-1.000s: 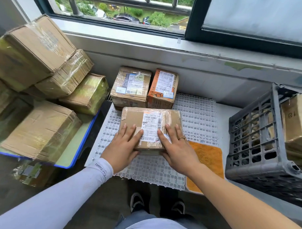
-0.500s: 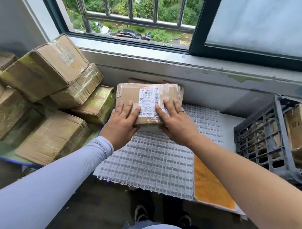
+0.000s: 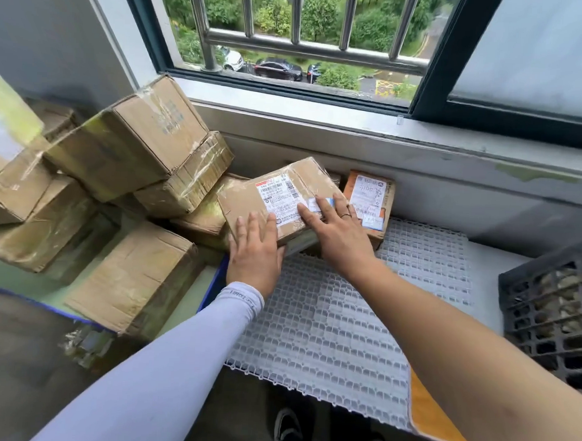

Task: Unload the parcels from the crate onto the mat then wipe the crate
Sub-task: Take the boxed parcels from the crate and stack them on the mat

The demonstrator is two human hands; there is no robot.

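Hands [image 3: 295, 240] flat on parcel [image 3: 277, 200] (mat [image 3: 345, 321] edge).

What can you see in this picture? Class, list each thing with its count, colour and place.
Held parcel: one, brown, tilted on a parcel at the mat's far edge.
Orange parcel: one, right of it.
Mat: one, white grid, centre.
Crate: one, dark grey, right edge.
Box pile: several, brown, left.
Cloth: one, orange, under the mat's near right corner.
Window: one, barred, above.
Left hand: flat on held parcel.
Right hand: flat on held parcel.
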